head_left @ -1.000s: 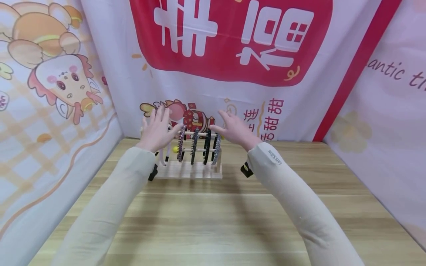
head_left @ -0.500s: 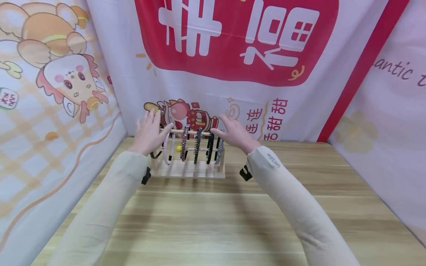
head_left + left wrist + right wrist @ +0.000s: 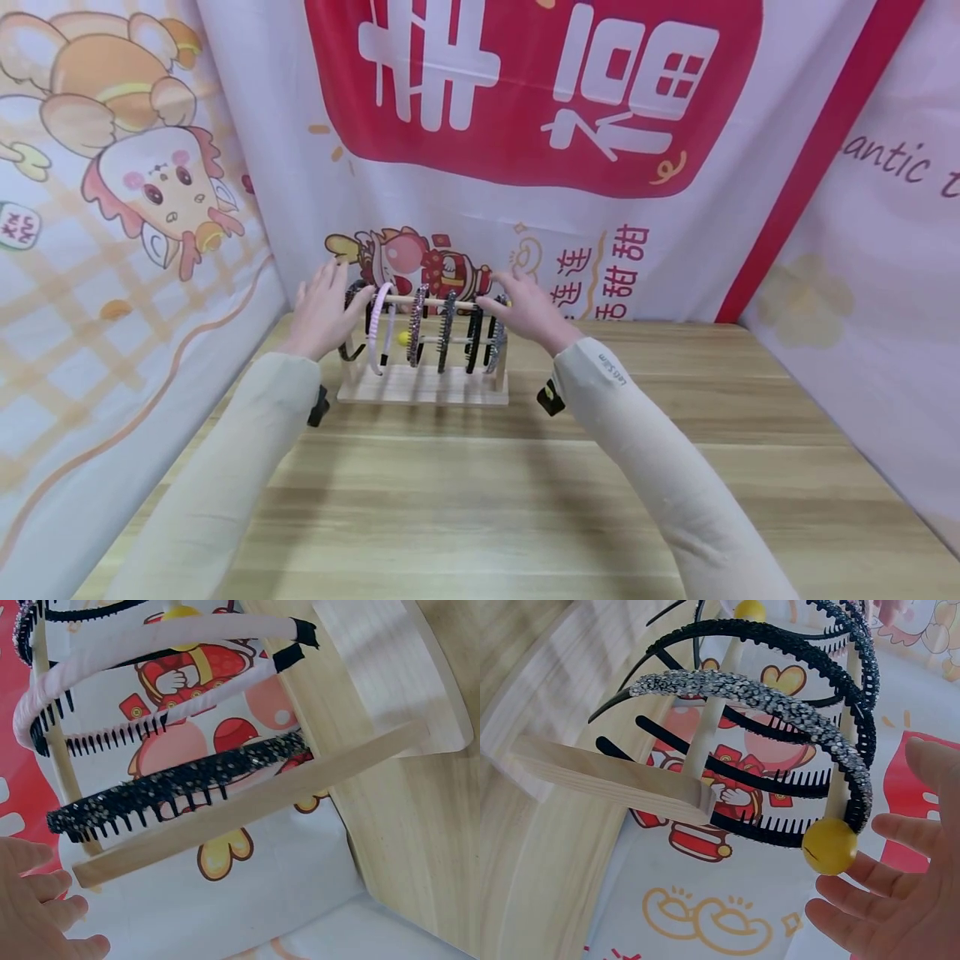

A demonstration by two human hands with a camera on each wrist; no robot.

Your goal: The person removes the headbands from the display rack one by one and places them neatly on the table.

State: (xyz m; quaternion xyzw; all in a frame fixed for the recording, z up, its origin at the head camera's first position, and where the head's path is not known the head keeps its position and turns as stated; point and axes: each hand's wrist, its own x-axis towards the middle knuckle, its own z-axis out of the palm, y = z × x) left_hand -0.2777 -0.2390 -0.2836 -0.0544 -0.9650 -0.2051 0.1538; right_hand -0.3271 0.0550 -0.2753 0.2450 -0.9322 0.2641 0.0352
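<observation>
A wooden headband rack (image 3: 423,392) stands on the table with several headbands over its upper rod. Among them are a pink headband (image 3: 377,329), a black glittery headband (image 3: 172,778) at the left end and a silver sparkly one (image 3: 750,688) at the right end. My left hand (image 3: 324,310) is beside the rack's left end, fingers spread, fingertips near the top of the wooden upright (image 3: 247,810). At the other end my right hand (image 3: 534,312) has its fingers extended around the yellow ball (image 3: 829,846) on the rod's tip. Neither hand grips anything.
The wood-grain table (image 3: 465,492) extends in front of the rack. Behind it hangs a white cloth (image 3: 675,250) with a red printed panel. More printed cloth (image 3: 150,275) borders the left side. Each wrist carries a small black device (image 3: 551,398).
My left hand has moved left, from over the rack's left headbands to beside its end, uncovering the pink headband. The right hand stays at the right end, slightly lower.
</observation>
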